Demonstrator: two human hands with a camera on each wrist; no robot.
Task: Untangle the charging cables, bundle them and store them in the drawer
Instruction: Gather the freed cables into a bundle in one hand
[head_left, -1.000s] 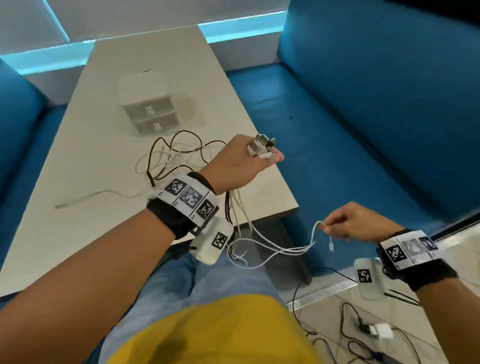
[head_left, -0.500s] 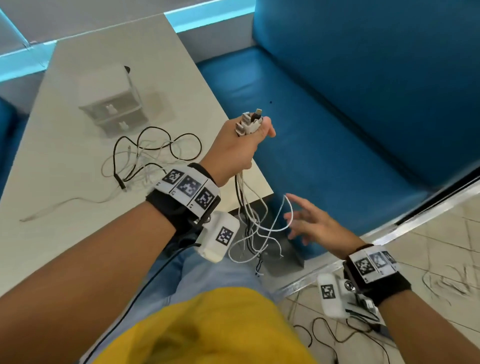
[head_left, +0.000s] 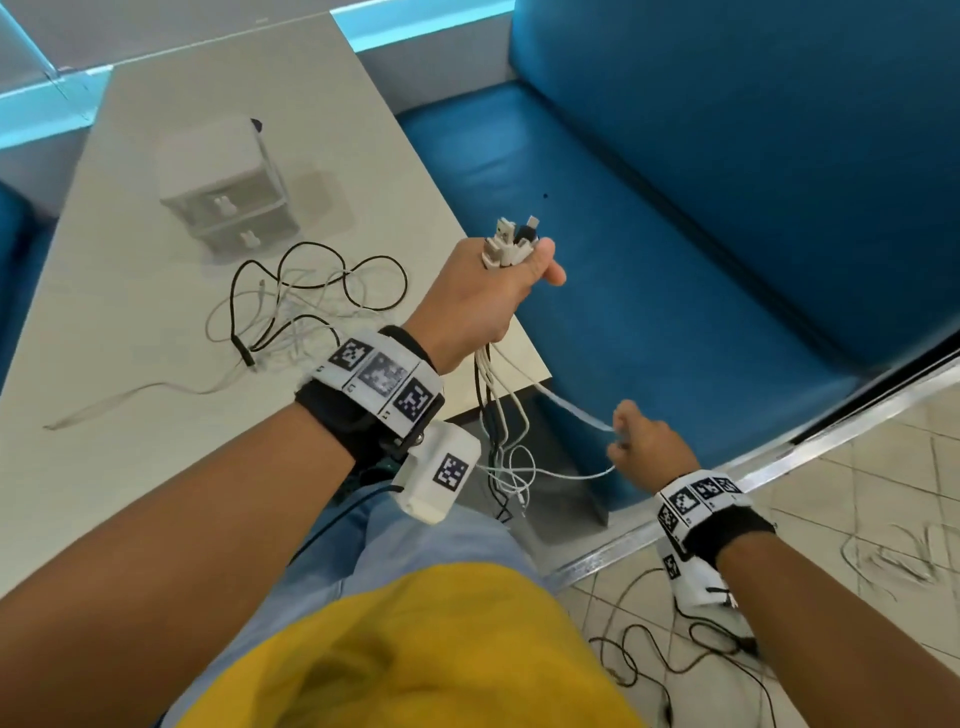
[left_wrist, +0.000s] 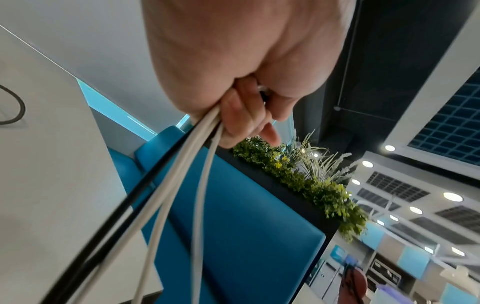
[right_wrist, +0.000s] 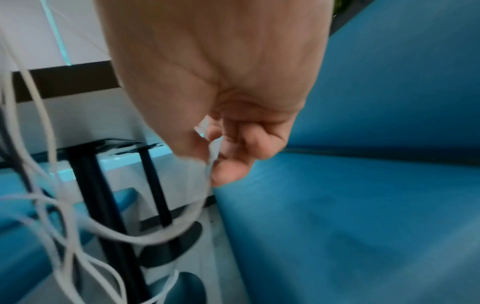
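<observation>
Just off the tabletop's near right corner, the left hand grips the bunched cables by their plugs, while the right hand pinches one white strand; the drawer box sits near the far edge

We see white and black cables at centre frame, a white drawer unit upper left on a pale grey table, and a blue bench at right.
</observation>
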